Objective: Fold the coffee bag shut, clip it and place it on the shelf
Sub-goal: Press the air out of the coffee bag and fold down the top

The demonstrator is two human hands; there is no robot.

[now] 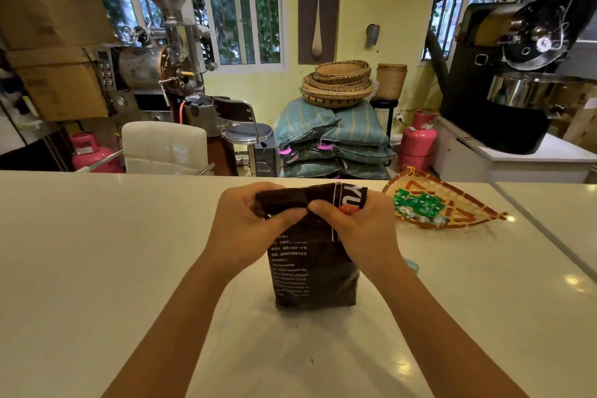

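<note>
The glossy white countertop (129,252) is bare on its left side. At centre, the left hand (248,223) is closed over the left end of the folded top of the dark brown foil coffee bag with white print (310,271), thumb pressing on the near face and fingers curled behind the fold. The bag stands upright on the counter, near the person, its top rolled towards the far side. The right hand (352,223) pinches the right end of the same fold, thumb on the near face meeting the left thumb at the middle; something red shows just under its fingers, too little of it to identify. Further right, towards the far edge, a flat woven bamboo tray with orange trim (468,203) holds green packets (420,205). A small pale blue object (413,265) lies by the right forearm, mostly hidden; it may be the clip, though that cannot be confirmed. Assessment: folding is in progress, clipping and shelving are outstanding, and no shelf is visible. Risks: stiff foil may spring open if either hand releases to fetch the clip; uneven pressure may tip the upright bag; a loose fold may let the clip slip off.
</note>
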